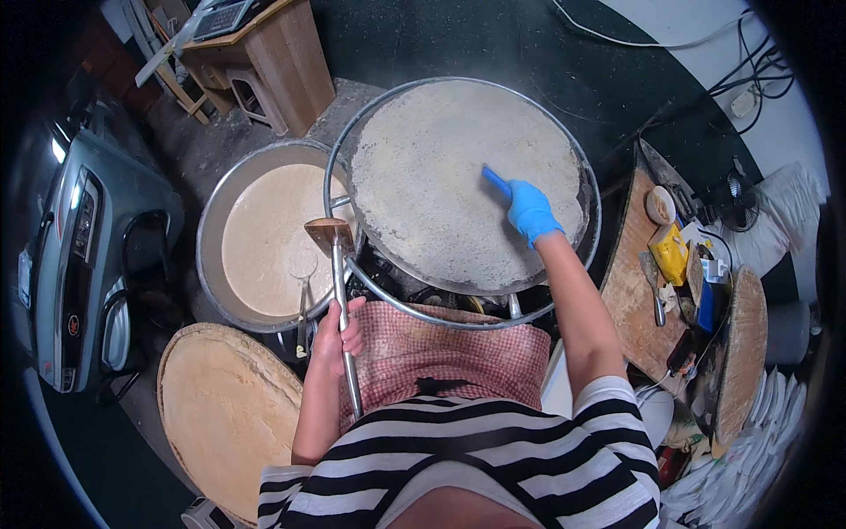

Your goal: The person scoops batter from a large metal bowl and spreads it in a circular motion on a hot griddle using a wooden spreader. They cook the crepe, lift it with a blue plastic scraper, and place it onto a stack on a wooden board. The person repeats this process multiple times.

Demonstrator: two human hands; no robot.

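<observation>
A large round griddle (388, 251) inside a metal ring stands before me, covered by a thin pale sheet of batter (441, 167) with a rough edge. My right hand (532, 213), in a blue glove, is closed around a blue scraper (496, 180) over the right half of the sheet; whether its tip touches cannot be made out. Bare fingers of my left hand (338, 339) wrap the metal handle of a spreader (330, 234), its brown flat head near the griddle's left rim. Beside it sits a wide metal pot (211, 256) of beige batter (264, 220) with a ladle (304, 295) in it.
A stack of thin round pancakes (225, 406) lies at the lower left. A grey vehicle (66, 256) stands farther left, a wooden desk (273, 62) at the back. To the right, a wooden board (630, 282) carries a brush (654, 286) and a yellow packet (670, 253).
</observation>
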